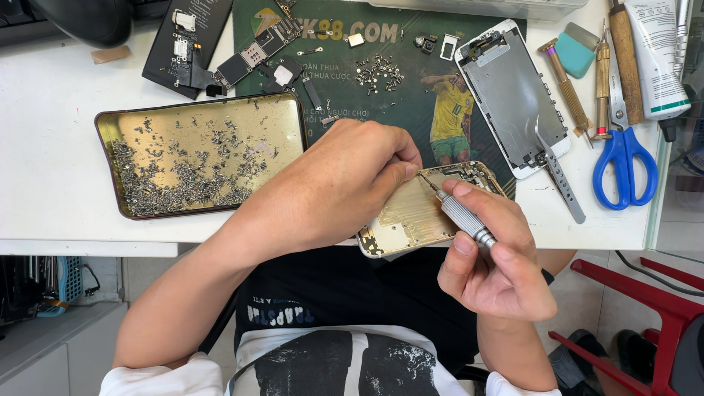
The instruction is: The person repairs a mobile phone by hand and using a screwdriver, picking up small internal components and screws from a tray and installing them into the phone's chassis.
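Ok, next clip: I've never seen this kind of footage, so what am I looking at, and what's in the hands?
There is one picture, from a camera on the person's head looking down at their own two bare hands over a white table. The left hand steadies a gold phone housing at the table's edge. The right hand holds a small metal screwdriver, tip on the housing. Nearby lie a tray of tiny screws, a phone screen frame, blue scissors and a green mat with loose parts.

Phone repair workshop: white bench w/ tray of screws [183,165]; stripped phone screen [513,95]; circuit board [257,51]; scissors [623,161].
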